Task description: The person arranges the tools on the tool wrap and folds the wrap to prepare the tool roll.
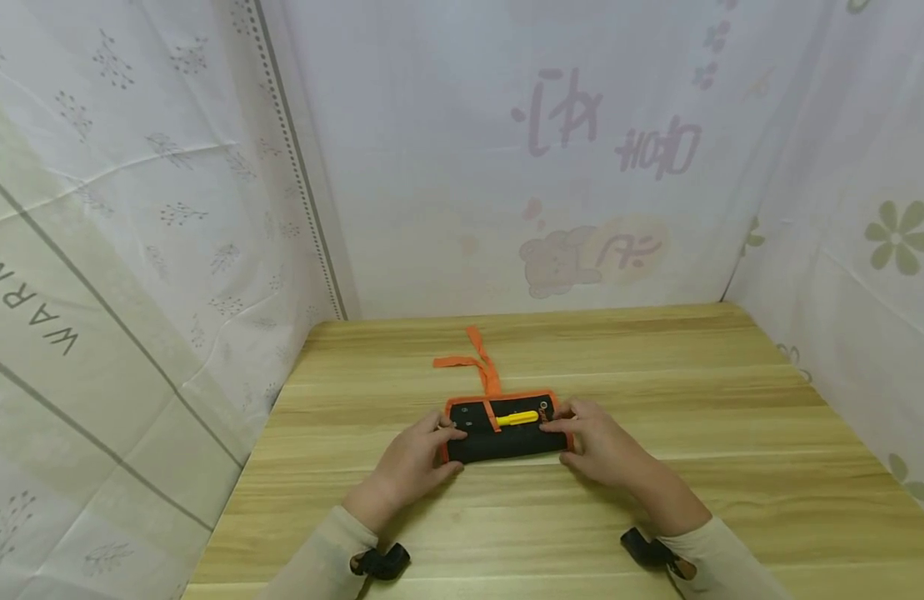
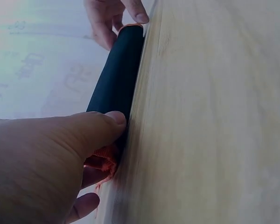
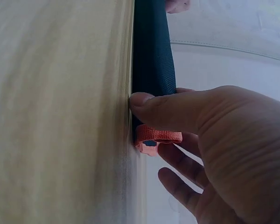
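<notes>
A black tool roll (image 1: 499,448) with orange edging lies partly rolled up on the table. My left hand (image 1: 412,462) grips its left end, with the thumb on the near side and the fingers over the top. At the opposite end my right hand (image 1: 600,450) holds it the same way. A yellow-handled tool (image 1: 520,418) sits under an orange loop on the upper flap. In the left wrist view the thumb presses the rolled fabric (image 2: 114,79) close to the table. The right wrist view shows the orange-edged open end (image 3: 158,134) of the roll beside the fingers.
Two orange tie straps (image 1: 491,379) stretch from the roll's far edge across the wooden table (image 1: 656,367). Printed white curtains (image 1: 447,167) hang behind the table and on both sides. Black wrist-worn devices (image 1: 390,562) sit at both sleeves.
</notes>
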Motion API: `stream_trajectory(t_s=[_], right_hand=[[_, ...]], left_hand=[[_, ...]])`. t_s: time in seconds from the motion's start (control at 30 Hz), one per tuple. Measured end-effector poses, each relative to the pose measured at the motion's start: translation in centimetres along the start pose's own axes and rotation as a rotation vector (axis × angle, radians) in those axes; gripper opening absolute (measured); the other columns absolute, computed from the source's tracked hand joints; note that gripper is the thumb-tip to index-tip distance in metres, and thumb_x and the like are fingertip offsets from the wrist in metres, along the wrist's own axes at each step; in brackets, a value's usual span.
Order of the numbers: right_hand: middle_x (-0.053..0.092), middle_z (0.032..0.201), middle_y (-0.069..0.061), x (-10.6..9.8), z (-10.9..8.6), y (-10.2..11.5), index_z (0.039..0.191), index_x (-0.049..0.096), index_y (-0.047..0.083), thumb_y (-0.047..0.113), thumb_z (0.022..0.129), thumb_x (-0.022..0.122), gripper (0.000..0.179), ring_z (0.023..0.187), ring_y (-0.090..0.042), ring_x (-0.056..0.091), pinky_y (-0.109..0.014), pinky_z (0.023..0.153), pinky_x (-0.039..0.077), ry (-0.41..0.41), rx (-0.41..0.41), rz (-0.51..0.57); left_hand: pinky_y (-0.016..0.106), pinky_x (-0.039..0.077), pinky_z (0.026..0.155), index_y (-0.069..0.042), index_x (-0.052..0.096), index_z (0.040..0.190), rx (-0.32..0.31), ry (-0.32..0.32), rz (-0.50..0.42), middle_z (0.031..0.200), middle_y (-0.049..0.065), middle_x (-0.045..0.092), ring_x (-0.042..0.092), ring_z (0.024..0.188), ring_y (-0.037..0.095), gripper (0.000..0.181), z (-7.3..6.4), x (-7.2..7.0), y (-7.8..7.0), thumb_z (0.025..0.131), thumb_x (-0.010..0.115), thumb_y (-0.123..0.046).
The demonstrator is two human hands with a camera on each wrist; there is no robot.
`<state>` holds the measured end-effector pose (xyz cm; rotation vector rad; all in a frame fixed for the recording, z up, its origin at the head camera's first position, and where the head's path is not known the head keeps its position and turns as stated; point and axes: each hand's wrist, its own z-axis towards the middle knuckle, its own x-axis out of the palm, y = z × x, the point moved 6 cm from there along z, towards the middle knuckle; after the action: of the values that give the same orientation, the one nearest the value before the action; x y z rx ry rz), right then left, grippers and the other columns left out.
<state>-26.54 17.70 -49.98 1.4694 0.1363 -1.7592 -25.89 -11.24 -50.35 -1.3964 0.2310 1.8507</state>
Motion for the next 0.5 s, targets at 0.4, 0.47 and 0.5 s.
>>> stream_trajectory(t_s=[0.4,0.47,0.5], right_hand=[[0.065,0.115,0.005,0.34,0.01,-0.18,0.133,0.074,0.015,0.000,0.093,0.077,0.043,0.091,-0.009,0.057,-0.030,0.076,0.051,0.026,0.012,-0.008],[0.065,0.110,0.004,0.38,0.05,-0.13,0.132,0.075,0.015,-0.001,0.094,0.075,0.040,0.088,-0.008,0.055,-0.030,0.074,0.051,0.024,0.013,-0.001],[0.066,0.109,0.004,0.39,0.04,-0.12,0.131,0.075,0.015,-0.001,0.095,0.074,0.040,0.085,-0.008,0.055,-0.029,0.073,0.051,0.026,0.020,0.012]], left_hand=[[0.031,0.055,0.080,-0.018,0.074,0.127,-0.010,0.021,0.027,0.118,-0.006,0.057,0.056,0.089,0.007,0.049,-0.09,0.34,0.20,0.084,0.092,-0.032],[0.032,0.055,0.083,-0.018,0.073,0.128,-0.014,0.024,0.022,0.119,-0.006,0.057,0.058,0.094,0.008,0.049,-0.14,0.38,0.21,0.085,0.091,-0.032],[0.032,0.055,0.083,-0.018,0.073,0.128,-0.013,0.023,0.017,0.119,-0.006,0.058,0.058,0.093,0.008,0.048,-0.17,0.38,0.19,0.086,0.090,-0.031]])
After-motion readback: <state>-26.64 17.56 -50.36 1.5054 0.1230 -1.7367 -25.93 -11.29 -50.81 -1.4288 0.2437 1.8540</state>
